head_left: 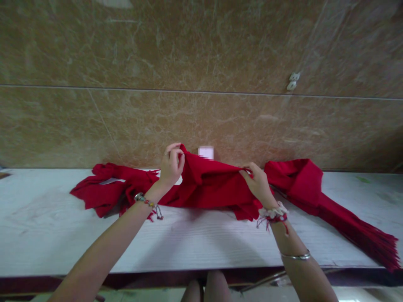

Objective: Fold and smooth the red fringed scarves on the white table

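Observation:
A long red scarf (217, 184) with fringed ends is stretched between my two hands above the table. My left hand (172, 164) pinches its upper edge near the middle of the view. Farther right, my right hand (256, 183) pinches the same edge between thumb and fingers. To the left lies a crumpled bunch of red fabric (105, 191) with some fringe showing. On the right, a folded red length (292, 180) runs toward the front edge and ends in a fringe (380, 247). Whether all these parts are one piece is hidden behind my hands.
The white wood-grain table (189, 247) stands against a brown marbled wall (201, 113). A small white object (206, 152) with a blurred face sits behind the scarf at the wall. A white hook (293, 81) is fixed on the wall at upper right.

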A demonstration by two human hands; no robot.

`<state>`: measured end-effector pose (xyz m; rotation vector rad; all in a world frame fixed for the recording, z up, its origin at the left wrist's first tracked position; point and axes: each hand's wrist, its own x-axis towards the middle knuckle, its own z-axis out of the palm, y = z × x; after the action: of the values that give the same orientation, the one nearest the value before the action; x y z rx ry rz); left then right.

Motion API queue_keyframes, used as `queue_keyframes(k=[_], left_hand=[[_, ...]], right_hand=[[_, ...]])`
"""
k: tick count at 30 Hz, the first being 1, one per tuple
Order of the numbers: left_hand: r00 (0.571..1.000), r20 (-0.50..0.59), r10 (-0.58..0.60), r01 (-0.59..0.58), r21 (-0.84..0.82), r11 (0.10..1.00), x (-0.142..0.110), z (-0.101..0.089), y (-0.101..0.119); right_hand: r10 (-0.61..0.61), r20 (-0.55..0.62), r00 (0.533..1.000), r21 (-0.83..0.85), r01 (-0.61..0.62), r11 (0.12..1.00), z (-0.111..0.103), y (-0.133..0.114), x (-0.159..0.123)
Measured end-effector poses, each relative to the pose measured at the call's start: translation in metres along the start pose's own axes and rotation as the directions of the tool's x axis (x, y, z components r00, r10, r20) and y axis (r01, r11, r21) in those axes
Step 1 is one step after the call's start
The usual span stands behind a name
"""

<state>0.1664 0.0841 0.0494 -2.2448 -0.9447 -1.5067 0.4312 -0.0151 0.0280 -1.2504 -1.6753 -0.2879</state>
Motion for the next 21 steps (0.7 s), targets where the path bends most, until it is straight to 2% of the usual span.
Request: queue_keyframes(k=[1,2,3,4,5,6,8,11,15,18,21], left_hand=[[1.0,-0.003,-0.027,0.027,0.012,1.0,0.013,0.005,0.001],[0.997,0.045,-0.062,0.06,0.033,0.998,0.023,0.013,0.0],[0.983,0.146,-0.11,0.1,0.072,0.992,0.03,0.022,-0.001],[0.94,0.298,-0.163,0.131,0.123,0.984,0.033,0.032,-0.003],[0.846,0.49,-0.209,0.139,0.176,0.974,0.032,0.043,-0.005],[0.79,0.567,-0.234,0.147,0.195,0.97,0.027,0.052,-0.006],[0.729,0.634,-0.26,0.158,0.215,0.964,0.009,0.066,-0.007],[0.726,0.634,-0.268,0.164,0.219,0.962,-0.024,0.071,-0.002],[0.737,0.601,-0.309,0.205,0.237,0.95,-0.057,0.063,0.008],[0.753,0.56,-0.345,0.272,0.213,0.938,-0.075,0.064,0.008],[0.739,0.591,-0.324,0.345,0.082,0.935,-0.091,0.07,0.001]], right_hand=[[0.027,-0.012,1.0,-0.033,-0.027,0.999,-0.001,0.005,0.012],[0.053,-0.009,0.999,-0.081,-0.054,0.995,0.0,0.011,0.022],[0.083,0.01,0.997,-0.147,-0.08,0.986,0.004,0.017,0.029],[0.121,0.045,0.992,-0.232,-0.108,0.967,0.01,0.022,0.033],[0.168,0.088,0.982,-0.327,-0.131,0.936,0.017,0.026,0.033],[0.212,0.13,0.969,-0.419,-0.14,0.897,0.024,0.029,0.031],[0.237,0.2,0.951,-0.533,-0.097,0.841,0.037,0.028,0.019],[0.069,0.323,0.944,-0.442,0.087,0.893,0.047,0.019,-0.005],[-0.171,0.445,0.879,-0.199,0.283,0.938,0.056,0.006,-0.028],[-0.243,0.444,0.862,-0.151,0.339,0.929,0.069,0.004,-0.038],[-0.278,0.383,0.881,-0.129,0.349,0.928,0.078,0.005,-0.044]])
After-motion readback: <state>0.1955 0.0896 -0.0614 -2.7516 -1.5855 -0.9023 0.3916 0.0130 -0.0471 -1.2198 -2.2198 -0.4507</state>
